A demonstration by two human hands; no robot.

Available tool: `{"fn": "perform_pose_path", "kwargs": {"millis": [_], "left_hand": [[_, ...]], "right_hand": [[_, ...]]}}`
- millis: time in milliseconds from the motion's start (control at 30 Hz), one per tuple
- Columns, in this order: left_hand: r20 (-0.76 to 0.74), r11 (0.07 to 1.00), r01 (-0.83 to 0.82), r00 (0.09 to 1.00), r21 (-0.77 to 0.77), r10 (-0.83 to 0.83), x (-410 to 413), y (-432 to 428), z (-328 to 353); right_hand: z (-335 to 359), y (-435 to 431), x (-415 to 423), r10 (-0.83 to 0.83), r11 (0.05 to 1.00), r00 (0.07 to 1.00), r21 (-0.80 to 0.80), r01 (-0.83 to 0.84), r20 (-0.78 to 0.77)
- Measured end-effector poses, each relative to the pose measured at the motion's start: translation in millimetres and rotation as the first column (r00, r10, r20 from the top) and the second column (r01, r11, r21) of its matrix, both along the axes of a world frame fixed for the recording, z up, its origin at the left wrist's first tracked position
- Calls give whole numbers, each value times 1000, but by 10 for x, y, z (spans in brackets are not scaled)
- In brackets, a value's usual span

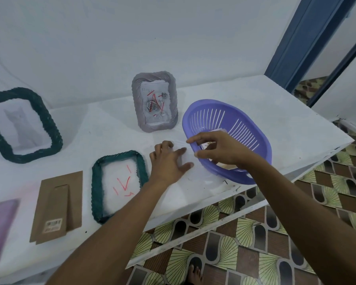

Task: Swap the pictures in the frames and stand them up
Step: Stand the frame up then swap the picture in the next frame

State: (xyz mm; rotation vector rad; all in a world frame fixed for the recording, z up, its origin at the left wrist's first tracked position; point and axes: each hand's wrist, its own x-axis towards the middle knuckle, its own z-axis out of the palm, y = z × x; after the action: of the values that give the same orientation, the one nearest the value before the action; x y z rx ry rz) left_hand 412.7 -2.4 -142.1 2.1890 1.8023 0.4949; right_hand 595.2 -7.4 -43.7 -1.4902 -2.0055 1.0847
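Observation:
A small green frame [119,186] lies flat near the table's front edge, and a white sheet with red marks shows in it. A grey frame [154,101] stands upright at the back with a rose picture marked in red. My left hand [169,159] rests just right of the green frame with its fingers spread on the white table, perhaps on a clear sheet. My right hand [218,149] hovers over the near rim of the purple basket [226,120], thumb and fingers apart and holding nothing. A brown backing board [58,206] with a stand lies left of the green frame.
A larger dark green frame [23,124] with a pale cat picture leans at the far left. A purple flat thing [0,229] lies at the bottom left. Inside the basket lies a white card [216,131]. The table's edge runs diagonally above a patterned tile floor [255,233].

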Motion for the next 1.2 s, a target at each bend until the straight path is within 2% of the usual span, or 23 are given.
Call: {"fn": "perform_pose_path", "kwargs": {"millis": [100,167,233,267,333,433,633,900,1067,1200], "left_hand": [[156,997,-55,987,59,45,-7,12,28],[370,992,-98,927,82,61,-11,36,105],[581,996,-77,813,44,37,7,64,222],[640,998,-49,768,27,20,30,77,283],[678,1000,14,735,25,-28,93,93,382],[627,999,47,778,18,-48,190,87,459],[596,1000,12,803,4,-12,227,85,419],[602,1000,5,798,21,-17,238,107,347],[620,1000,9,784,20,-20,234,76,387],[723,1000,18,691,8,-18,193,39,407]], "right_hand": [[3,42,79,-20,999,998,-28,19,-51],[1,113,158,-94,995,995,10,95,-41],[-38,228,249,-169,980,977,124,153,128],[-68,284,283,-188,974,955,170,152,227],[-148,366,302,-171,977,910,187,106,377],[-307,414,252,-142,982,843,183,53,519],[-448,448,172,-189,966,775,256,37,602],[-483,494,207,-239,964,820,226,137,520],[-388,500,270,-319,942,883,221,254,345],[-102,413,276,-345,924,925,232,305,158]]}}
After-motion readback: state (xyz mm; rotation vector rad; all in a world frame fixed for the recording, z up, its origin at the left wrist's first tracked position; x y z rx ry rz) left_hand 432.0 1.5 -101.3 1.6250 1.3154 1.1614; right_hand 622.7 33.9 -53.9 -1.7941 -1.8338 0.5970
